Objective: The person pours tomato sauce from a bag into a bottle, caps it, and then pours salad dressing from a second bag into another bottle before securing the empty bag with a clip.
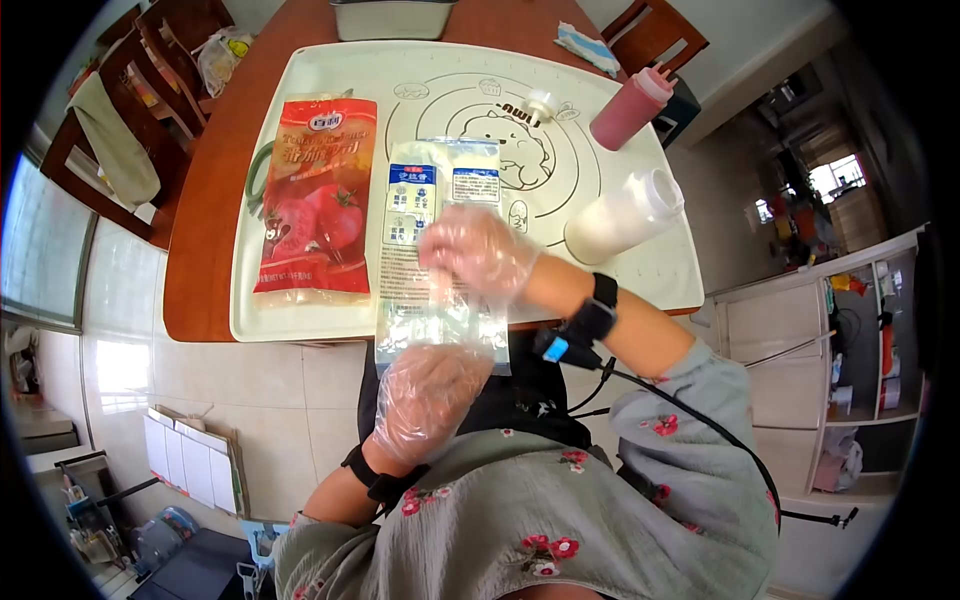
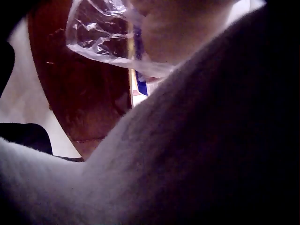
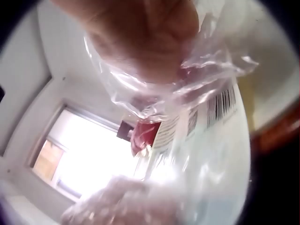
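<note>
A clear packet with blue and white labels (image 1: pixel 403 270) lies partly on the white tray, its lower end reaching over the front edge. The left hand (image 1: pixel 430 398), in a clear plastic glove, grips that lower end. Higher up, the gloved right hand (image 1: pixel 480 250) has its fingers curled at the packet's middle, pinching it; the fingertips are partly hidden. In the right wrist view, the right hand (image 3: pixel 140 40) is above the packet's barcode side (image 3: pixel 220 110), with the left hand (image 3: pixel 122 201) below. The left wrist view shows the left hand (image 2: pixel 183 30) mostly behind a sleeve.
Left of the packet lies a red tomato pouch (image 1: pixel 315 200), with a green-handled item (image 1: pixel 260 172) beside it. At the right are a white-filled bottle (image 1: pixel 620 218), a red-filled bottle (image 1: pixel 630 110) and a white cap (image 1: pixel 540 104). A metal container (image 1: pixel 390 20) stands behind the tray (image 1: pixel 245 290).
</note>
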Demonstrator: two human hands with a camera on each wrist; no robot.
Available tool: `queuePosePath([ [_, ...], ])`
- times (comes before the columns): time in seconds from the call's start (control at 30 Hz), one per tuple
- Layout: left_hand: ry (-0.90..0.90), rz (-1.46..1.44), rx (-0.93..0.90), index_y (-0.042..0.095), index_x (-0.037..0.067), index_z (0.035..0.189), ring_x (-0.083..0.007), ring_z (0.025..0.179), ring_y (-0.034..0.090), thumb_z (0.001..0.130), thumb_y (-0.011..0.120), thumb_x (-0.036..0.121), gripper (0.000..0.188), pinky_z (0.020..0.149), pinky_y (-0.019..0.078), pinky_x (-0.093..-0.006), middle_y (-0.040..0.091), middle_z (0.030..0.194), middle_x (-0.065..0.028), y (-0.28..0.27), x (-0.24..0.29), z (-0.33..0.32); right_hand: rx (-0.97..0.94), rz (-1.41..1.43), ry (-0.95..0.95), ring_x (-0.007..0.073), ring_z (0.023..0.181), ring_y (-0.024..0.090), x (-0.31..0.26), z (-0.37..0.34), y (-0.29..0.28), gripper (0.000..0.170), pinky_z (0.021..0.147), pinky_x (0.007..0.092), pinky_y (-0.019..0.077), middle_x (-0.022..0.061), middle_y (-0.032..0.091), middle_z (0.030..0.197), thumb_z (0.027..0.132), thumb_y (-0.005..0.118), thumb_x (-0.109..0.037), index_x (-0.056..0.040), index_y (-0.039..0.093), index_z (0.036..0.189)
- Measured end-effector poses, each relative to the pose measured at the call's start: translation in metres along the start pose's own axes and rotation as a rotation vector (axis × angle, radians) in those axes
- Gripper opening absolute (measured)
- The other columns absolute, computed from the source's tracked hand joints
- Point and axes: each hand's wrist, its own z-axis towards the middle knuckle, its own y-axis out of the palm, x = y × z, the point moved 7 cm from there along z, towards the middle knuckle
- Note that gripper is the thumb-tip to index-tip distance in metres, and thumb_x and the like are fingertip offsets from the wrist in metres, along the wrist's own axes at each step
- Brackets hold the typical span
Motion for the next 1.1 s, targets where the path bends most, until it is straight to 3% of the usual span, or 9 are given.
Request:
queuePosePath([
  [0.2,-0.008,0.015,0.014,0.065,0.007,0.104,-0.0258,0.087,0.064,0.069,0.066,0.004,0.035,0.075,0.0508,-0.0385,0.065,0.094,-0.0071,-0.001,0.004,-0.003,0.081,-0.019,0.284,0.0268,0.078,0.063,0.058,0.033,-0.023,0.010,0.072,0.0391,0.0509,0.0076,0.064,0.075,0.083,0.068,-0.018,-0.0078,0.067,0.085],
  [0.27,-0.004,0.045,0.024,0.065,0.007,0.103,-0.0255,0.087,0.064,0.068,0.067,0.003,0.035,0.074,0.0507,-0.0384,0.065,0.094,-0.0067,0.000,0.003,-0.005,0.034,0.210,0.457,0.0272,0.078,0.063,0.051,0.026,-0.019,0.010,0.073,0.0384,0.0508,0.0082,0.065,0.078,0.083,0.067,-0.017,-0.0077,0.067,0.086],
  [0.43,0.011,0.024,0.111,0.070,0.010,0.093,-0.0206,0.075,0.062,0.065,0.068,0.000,0.030,0.065,0.0491,-0.0349,0.063,0.080,-0.0028,-0.003,0.004,-0.001,-0.105,0.100,0.105,0.0272,0.077,0.062,-0.027,0.014,0.012,0.007,0.076,0.0368,0.0511,0.0091,0.065,0.081,0.080,0.067,-0.014,-0.0091,0.068,0.085],
  [0.53,0.009,0.014,0.044,0.068,0.009,0.096,-0.0219,0.076,0.061,0.067,0.068,0.001,0.030,0.066,0.0489,-0.0360,0.063,0.082,-0.0038,0.000,0.006,0.000,0.065,0.007,0.007,0.0288,0.077,0.061,-0.012,0.021,0.008,0.006,0.074,0.0378,0.0508,0.0107,0.064,0.079,0.080,0.068,-0.014,-0.0091,0.068,0.084],
  [0.73,-0.004,0.025,-0.027,0.064,0.006,0.102,-0.0257,0.083,0.064,0.070,0.066,0.005,0.032,0.070,0.0497,-0.0385,0.065,0.091,-0.0072,0.001,0.009,-0.004,0.096,0.099,0.397,0.0304,0.081,0.061,0.045,0.046,-0.007,0.009,0.077,0.0398,0.0499,0.0128,0.064,0.081,0.081,0.067,-0.015,-0.0068,0.067,0.086],
  [0.83,0.010,0.029,0.001,0.064,0.006,0.101,-0.0260,0.082,0.063,0.069,0.065,0.006,0.031,0.069,0.0495,-0.0388,0.065,0.091,-0.0074,0.000,0.006,-0.004,0.039,0.089,0.045,0.0304,0.081,0.061,-0.009,0.042,-0.002,0.011,0.077,0.0408,0.0495,0.0125,0.063,0.082,0.083,0.066,-0.017,-0.0063,0.067,0.086],
  [0.87,0.005,0.027,-0.001,0.064,0.006,0.101,-0.0260,0.082,0.063,0.069,0.065,0.006,0.031,0.069,0.0494,-0.0389,0.066,0.091,-0.0075,0.001,0.006,-0.005,-0.087,0.197,0.208,0.0293,0.082,0.061,-0.020,0.042,0.004,0.013,0.077,0.0416,0.0491,0.0124,0.064,0.084,0.085,0.063,-0.019,-0.0068,0.067,0.085],
  [1.0,-0.003,0.038,-0.035,0.064,0.006,0.100,-0.0259,0.080,0.063,0.069,0.065,0.006,0.031,0.067,0.0490,-0.0387,0.066,0.091,-0.0077,0.005,0.004,-0.005,-0.044,0.049,0.214,0.0279,0.082,0.060,-0.021,0.039,0.009,0.012,0.076,0.0413,0.0482,0.0093,0.064,0.082,0.085,0.063,-0.019,-0.0080,0.064,0.081],
  [1.1,0.006,0.013,-0.026,0.064,0.006,0.101,-0.0259,0.080,0.063,0.070,0.066,0.005,0.031,0.067,0.0491,-0.0384,0.066,0.090,-0.0076,0.002,0.005,-0.003,-0.035,0.136,0.328,0.0275,0.086,0.060,0.030,0.055,0.010,0.010,0.080,0.0403,0.0472,0.0080,0.064,0.083,0.083,0.065,-0.019,-0.0084,0.063,0.082],
])
